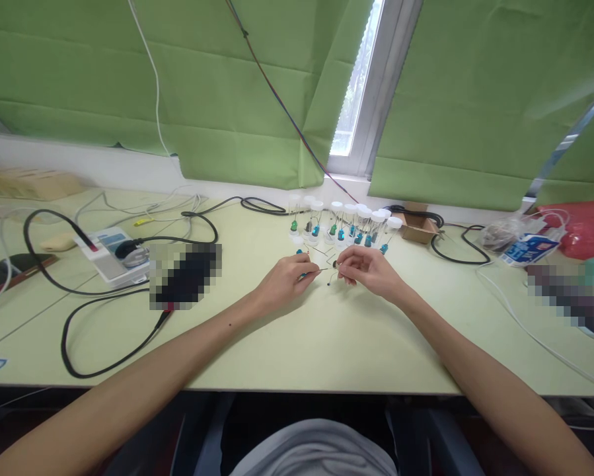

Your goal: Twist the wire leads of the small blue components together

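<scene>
Near the middle of the table, my left hand (287,277) is closed in a pinch on a thin pointed metal rod (324,270), with teal bits showing by the fingers. The rod points right, toward my right hand (367,268). Thumb and fingers of that hand pinch a small dark round piece (335,264); its exact kind is too small to tell. A thin bent wire (330,280) with a dark tip hangs below this piece. Just beyond the hands lie several thin bent metal pins (329,254). Behind them stand several clear tubes (336,221) with white caps and teal, green or grey pieces inside.
A pixelated dark object (187,274), black cables (73,330) and a white device (113,254) occupy the left. An open cardboard box (418,225) sits back right, beside plastic bags (587,228) and a white cable (529,327). The table edge (326,391) runs close in front.
</scene>
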A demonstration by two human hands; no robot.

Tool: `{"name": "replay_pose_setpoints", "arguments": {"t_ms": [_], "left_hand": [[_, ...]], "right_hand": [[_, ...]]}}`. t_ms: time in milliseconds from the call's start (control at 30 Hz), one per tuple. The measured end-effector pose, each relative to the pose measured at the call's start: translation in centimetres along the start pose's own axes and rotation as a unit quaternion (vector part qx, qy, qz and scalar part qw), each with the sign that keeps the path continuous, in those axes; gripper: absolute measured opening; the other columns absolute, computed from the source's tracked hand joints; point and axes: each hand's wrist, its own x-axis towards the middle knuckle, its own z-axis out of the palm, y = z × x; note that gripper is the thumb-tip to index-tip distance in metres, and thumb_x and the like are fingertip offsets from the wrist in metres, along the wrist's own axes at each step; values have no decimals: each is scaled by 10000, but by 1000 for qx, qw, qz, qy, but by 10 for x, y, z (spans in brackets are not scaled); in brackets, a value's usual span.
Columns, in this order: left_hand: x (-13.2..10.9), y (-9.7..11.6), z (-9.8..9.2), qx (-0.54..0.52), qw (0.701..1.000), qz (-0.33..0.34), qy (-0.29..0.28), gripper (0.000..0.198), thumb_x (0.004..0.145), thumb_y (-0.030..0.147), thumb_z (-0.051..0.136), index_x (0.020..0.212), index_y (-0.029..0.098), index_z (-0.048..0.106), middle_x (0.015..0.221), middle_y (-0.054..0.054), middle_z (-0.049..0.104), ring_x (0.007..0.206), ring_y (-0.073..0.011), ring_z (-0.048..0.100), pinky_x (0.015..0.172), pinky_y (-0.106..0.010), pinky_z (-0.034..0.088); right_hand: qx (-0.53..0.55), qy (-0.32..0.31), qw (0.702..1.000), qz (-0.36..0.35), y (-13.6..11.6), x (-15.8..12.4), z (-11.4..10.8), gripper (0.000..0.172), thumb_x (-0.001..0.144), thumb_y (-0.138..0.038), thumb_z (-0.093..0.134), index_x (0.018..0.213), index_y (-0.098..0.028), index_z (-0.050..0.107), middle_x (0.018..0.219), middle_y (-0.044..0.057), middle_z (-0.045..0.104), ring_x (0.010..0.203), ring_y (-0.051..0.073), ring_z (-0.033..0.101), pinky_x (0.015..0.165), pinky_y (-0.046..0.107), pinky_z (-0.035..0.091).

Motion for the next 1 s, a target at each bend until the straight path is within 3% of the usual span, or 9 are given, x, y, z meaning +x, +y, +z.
{"name": "replay_pose_setpoints", "arguments": {"t_ms": [567, 1000], "left_hand": [[1, 4, -2, 17, 1000, 3, -25, 290, 943, 200, 409, 753, 169, 626, 719, -19, 522, 601, -120, 461, 586, -259, 348], [-2, 0, 4, -4, 999, -33, -4, 249, 944, 299, 476, 938, 175, 692, 778, -38, 586, 630, -119, 512, 616, -255, 381]], "right_hand": [[1, 10, 1000, -15, 4, 2, 0, 280, 770, -373, 719, 874, -194, 530, 630, -10, 619, 517, 107, 531, 481, 233, 423], [-21, 6, 1000, -16, 12, 3, -3, 288, 781, -418, 692, 872, -196, 533, 662, 4, 647, 510, 113, 542, 493, 255, 447]]}}
